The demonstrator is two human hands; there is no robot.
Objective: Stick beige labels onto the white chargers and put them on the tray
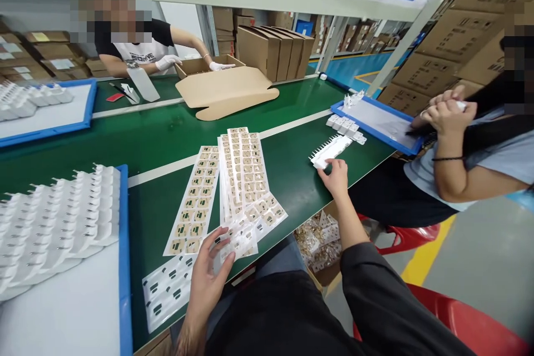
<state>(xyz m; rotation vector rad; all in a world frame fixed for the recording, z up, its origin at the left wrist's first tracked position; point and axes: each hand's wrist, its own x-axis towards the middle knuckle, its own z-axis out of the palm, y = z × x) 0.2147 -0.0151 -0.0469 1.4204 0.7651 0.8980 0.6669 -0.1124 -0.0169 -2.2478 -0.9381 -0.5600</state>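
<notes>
My left hand [208, 275] is over the near table edge, thumb and fingers apart. It is beside a crumpled, partly used sticker sheet [240, 238]; whether the fingertips touch it I cannot tell. A peeled backing sheet [167, 289] with dark cut-outs lies to its left. Tan sticker sheets [194, 200] lie beyond, several more fanned in a stack [244, 167]. Off to the right, my right hand [335, 179] has its fingers closed on the near end of a row of white plastic parts with pins [334, 150]. More white parts [346, 127] lie just behind.
A blue-edged tray [124, 267] of white pinned parts [62, 228] stands left. Across the table, a gloved person [137, 50] handles an open carton [225, 86]. Another person [450, 117] sits right by a blue-edged tray [379, 119]. A box of parts [321, 239] is below the edge.
</notes>
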